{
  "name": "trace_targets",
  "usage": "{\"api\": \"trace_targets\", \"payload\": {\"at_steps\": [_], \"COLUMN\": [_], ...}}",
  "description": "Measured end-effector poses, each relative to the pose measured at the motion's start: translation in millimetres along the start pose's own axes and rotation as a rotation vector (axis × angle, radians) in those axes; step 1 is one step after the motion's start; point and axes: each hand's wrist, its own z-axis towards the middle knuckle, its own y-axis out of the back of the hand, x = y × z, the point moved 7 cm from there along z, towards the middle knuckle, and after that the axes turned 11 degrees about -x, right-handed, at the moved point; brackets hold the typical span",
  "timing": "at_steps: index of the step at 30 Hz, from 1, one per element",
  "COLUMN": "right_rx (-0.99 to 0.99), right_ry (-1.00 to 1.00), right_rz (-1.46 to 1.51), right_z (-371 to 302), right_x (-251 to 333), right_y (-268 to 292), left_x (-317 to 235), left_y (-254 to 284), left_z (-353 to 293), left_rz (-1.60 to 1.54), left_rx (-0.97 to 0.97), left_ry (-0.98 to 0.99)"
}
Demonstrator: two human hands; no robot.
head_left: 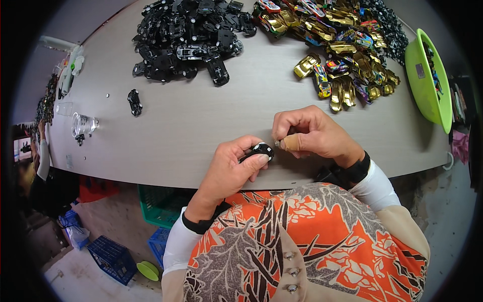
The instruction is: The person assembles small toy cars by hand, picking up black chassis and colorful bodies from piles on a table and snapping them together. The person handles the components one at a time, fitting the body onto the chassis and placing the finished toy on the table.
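Near the table's front edge, my left hand (pixel 232 165) grips a black toy car chassis (pixel 262 149) between thumb and fingers. Just right of it, my right hand (pixel 314 132) is closed in a pinch, a tan bandage around its thumb. A small silvery piece (pixel 277 143) shows at those fingertips, too small to name. The two hands are close but apart. Beyond them lie a heap of black toy car chassis (pixel 193 53) and, farther right, a heap of gold and coloured toy car bodies (pixel 347 60).
A single black chassis (pixel 134 102) lies left on the table (pixel 201 105), near a clear plastic cup (pixel 84 125). A green basin (pixel 425 75) stands at the right edge. Small dark parts (pixel 385 25) are piled far right. Crates (pixel 113 259) stand below; another person's arm (pixel 43 156) shows far left.
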Motion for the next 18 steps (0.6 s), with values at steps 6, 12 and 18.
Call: {"api": "trace_targets", "payload": {"at_steps": [6, 12, 18], "right_rx": [-0.064, -0.152, -0.017], "right_ry": [0.055, 0.27, 0.219], "right_rz": [-0.306, -0.626, -0.34], "right_z": [-1.8, -2.3, -1.5], "right_x": [-0.2, 9.4, -0.6], "right_y": [-4.9, -12.1, -30.1], "left_x": [1.0, 1.7, -12.0], "left_y": [-4.4, -3.6, 44.4], "left_z": [1.4, 1.8, -54.6], "left_rz": [0.015, 0.278, 0.397], "left_rx": [0.001, -0.049, 0.005], "left_ry": [0.013, -0.215, -0.071]}}
